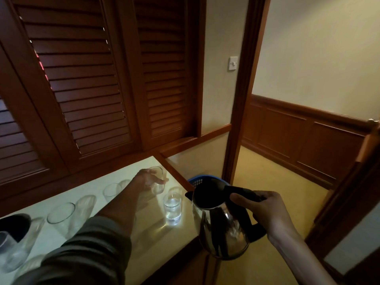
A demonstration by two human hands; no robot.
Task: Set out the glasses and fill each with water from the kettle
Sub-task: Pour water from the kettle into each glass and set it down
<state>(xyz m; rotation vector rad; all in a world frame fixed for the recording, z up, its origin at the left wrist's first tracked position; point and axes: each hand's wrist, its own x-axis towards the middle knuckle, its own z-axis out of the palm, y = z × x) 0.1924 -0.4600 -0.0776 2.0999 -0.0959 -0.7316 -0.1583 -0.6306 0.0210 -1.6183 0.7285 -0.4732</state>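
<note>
Kettle: while the right hand (265,212) grips the black handle, the steel kettle (223,225) hangs upright just off the near corner of the table (144,254); its spout points toward the glasses; it is not pouring at this moment.
Near left: a dark object (14,225) sits at the table's left edge; its nature is too dim to tell; clear glasses (12,251) lie or stand beside it; which way up they are cannot be told.
Lying glasses: one glass (70,212) rests on its side, mouth toward the camera; another (112,190) lies further along; both look empty.
Filled glass: one short glass (172,208) stands upright near the table's right edge, close to the kettle; it holds water well up its wall.
Left hand: the left hand (149,179), on a grey-sleeved arm, is closed around an empty glass (158,179) toward the far corner; whether that glass touches the table cannot be told.
Beyond: a blue basket (197,181) stands on the floor past the table; wooden shutters (82,79) fill the wall behind.
Progress: by my judgement the task is early; one glass is filled; one is being set; several still need standing up and filling.
</note>
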